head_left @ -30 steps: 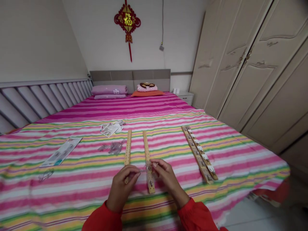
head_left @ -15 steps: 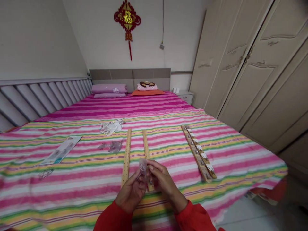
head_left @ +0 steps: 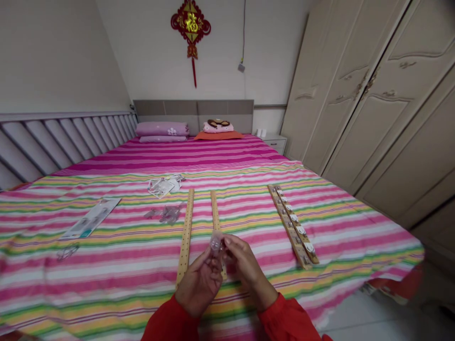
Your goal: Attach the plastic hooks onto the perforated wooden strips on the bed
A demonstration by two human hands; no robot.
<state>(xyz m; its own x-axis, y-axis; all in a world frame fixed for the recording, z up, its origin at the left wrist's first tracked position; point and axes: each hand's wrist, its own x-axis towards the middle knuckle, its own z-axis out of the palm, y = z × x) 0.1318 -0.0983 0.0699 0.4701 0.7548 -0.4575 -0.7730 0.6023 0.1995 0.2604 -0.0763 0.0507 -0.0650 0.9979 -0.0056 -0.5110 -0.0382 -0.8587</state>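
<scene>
Between my two hands is a small clear plastic bag (head_left: 215,242) with something small and shiny inside, too small to name. My left hand (head_left: 201,280) is closed on the bag from the left, thumb on top. My right hand (head_left: 243,259) pinches its right side. Below them, partly covered by the hands, lies a narrow wooden strip (head_left: 215,210). Another wooden strip with a row of holes (head_left: 186,237) lies just left of it. To the right, two more strips bear white round pieces (head_left: 294,218) and small metal pieces (head_left: 289,225).
A pile of small clear bags (head_left: 170,214) lies left of the strips, with white cards (head_left: 165,185) behind it. Further left are a long packet (head_left: 93,219) and a thin wire-like item (head_left: 68,252). A striped cloth (head_left: 117,279) covers the bed. Wardrobes (head_left: 384,123) stand at right.
The bag has tilted and shifted slightly right between my hands. Both hands have moved a little to the right. Things on the bed lie as before.
</scene>
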